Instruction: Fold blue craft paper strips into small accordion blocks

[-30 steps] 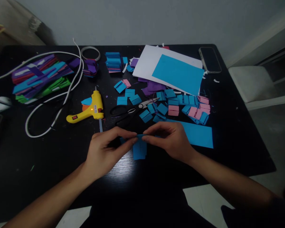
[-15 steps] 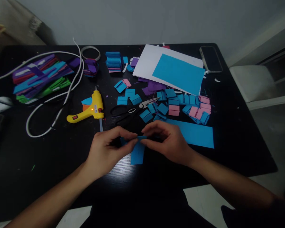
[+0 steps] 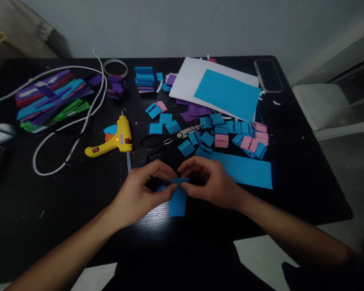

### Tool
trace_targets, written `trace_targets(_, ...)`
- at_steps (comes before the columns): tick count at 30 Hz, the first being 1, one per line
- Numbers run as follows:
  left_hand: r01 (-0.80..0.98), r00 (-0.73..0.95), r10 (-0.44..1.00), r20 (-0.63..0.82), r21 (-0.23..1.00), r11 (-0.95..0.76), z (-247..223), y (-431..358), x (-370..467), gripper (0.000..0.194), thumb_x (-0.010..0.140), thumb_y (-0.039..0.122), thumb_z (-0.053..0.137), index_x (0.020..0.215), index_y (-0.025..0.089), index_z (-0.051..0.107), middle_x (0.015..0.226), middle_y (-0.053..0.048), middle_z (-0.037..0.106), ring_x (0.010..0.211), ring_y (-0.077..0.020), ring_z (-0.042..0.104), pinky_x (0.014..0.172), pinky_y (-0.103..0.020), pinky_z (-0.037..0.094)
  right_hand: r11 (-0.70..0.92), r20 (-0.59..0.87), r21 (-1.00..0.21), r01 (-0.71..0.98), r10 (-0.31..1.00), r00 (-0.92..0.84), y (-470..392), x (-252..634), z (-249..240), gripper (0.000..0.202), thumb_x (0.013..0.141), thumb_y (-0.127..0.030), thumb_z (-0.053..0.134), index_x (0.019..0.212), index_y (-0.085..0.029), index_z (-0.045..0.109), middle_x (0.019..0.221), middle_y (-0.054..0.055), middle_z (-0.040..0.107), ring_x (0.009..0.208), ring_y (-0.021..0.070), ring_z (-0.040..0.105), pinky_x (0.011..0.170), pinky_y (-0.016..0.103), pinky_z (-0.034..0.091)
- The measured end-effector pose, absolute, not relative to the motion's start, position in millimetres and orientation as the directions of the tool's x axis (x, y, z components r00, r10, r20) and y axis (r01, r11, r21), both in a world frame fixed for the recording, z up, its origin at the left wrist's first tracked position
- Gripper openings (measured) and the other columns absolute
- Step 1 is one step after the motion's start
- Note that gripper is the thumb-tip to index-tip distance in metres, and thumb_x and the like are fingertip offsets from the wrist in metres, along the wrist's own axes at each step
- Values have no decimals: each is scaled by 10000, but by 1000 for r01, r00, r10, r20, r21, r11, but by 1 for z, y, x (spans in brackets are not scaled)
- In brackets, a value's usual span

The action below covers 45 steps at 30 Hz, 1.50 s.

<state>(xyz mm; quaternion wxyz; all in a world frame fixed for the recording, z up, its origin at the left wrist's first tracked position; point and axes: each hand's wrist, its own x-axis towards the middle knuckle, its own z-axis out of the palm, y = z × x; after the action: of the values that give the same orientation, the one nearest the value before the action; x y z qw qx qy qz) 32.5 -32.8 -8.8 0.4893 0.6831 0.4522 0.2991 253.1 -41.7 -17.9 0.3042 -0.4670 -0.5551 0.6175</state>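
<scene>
A narrow blue paper strip (image 3: 178, 204) hangs toward me between my hands, its top edge bent into a small fold. My left hand (image 3: 147, 188) pinches the strip's left side between thumb and fingers. On the right side, my right hand (image 3: 210, 180) pinches the same fold, its thumb close to the left thumb. Another bit of blue paper shows partly behind my left fingers. Just beyond the hands lie black-handled scissors (image 3: 166, 141) and a scatter of folded blue paper pieces (image 3: 186, 148) and pink paper pieces (image 3: 221, 140). A long blue paper sheet (image 3: 248, 171) rests beside my right hand.
A yellow glue gun (image 3: 121, 135), its light lit, lies left of the scissors near a looped white cable (image 3: 75, 145). Bundled coloured strips (image 3: 51, 95) are at far left. White paper (image 3: 182, 83) under a blue sheet (image 3: 229, 95) and a phone (image 3: 268, 76) sit at the back.
Both hands have shifted slightly, and the strip has come a little nearer to me. More of its folded top edge now shows between the fingertips.
</scene>
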Motion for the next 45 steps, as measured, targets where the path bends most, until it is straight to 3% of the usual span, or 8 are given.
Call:
trace_targets(5, 302, 372, 921, -115, 953, -3, -5, -32, 33, 101, 819, 168, 773, 902, 194, 722, 786, 11, 768, 707, -130, 723, 629, -201, 550, -244, -271, -962, 118, 878, -393, -39, 255, -14, 257, 780, -174, 777, 1028, -183, 710, 881, 8, 734, 783, 139, 705, 707, 253, 561)
trace_targets(9, 287, 371, 913, -170, 956, 62, -4, -33, 33, 203, 811, 147, 774, 997, 199, 710, 756, 37, 759, 716, -124, 722, 660, -198, 545, -274, -295, -955, 111, 866, -403, -38, 255, -14, 265, 762, -168, 776, 1018, -176, 709, 881, 10, 726, 793, 141, 696, 719, 257, 554)
trace_targets(22, 248, 436, 890, -135, 968, 25, -10, -37, 34, 301, 853, 133, 751, 1127, 233, 680, 820, 48, 747, 777, -116, 714, 712, -205, 533, -259, -287, -958, 124, 867, -407, -41, 251, -15, 273, 763, -223, 791, 1021, -175, 716, 920, 40, 739, 790, 163, 694, 674, 276, 547)
trace_targets(31, 219, 382, 916, -126, 975, 43, -8, -32, 31, 290, 831, 128, 760, 1095, 218, 678, 788, 55, 736, 748, -107, 708, 696, -194, 538, -285, -292, -955, 78, 866, -406, -36, 257, -15, 262, 747, -140, 772, 999, -174, 708, 836, -4, 715, 767, 130, 686, 733, 259, 550)
trace_targets(39, 209, 393, 913, -107, 978, 25, -9, -35, 34, 289, 842, 137, 760, 1101, 226, 668, 799, 58, 741, 759, -104, 708, 711, -197, 538, -286, -293, -955, 80, 862, -413, -40, 252, -17, 262, 788, -274, 837, 997, -178, 713, 822, -1, 685, 730, 131, 641, 651, 253, 502)
trace_targets(45, 247, 406, 906, -119, 969, 16, -11, -34, 30, 295, 851, 151, 760, 1117, 233, 662, 799, 57, 735, 750, -106, 703, 671, -196, 521, -319, -313, -946, 58, 854, -415, -38, 253, -15, 228, 800, -257, 836, 982, -182, 721, 783, -19, 670, 691, 108, 616, 625, 230, 486)
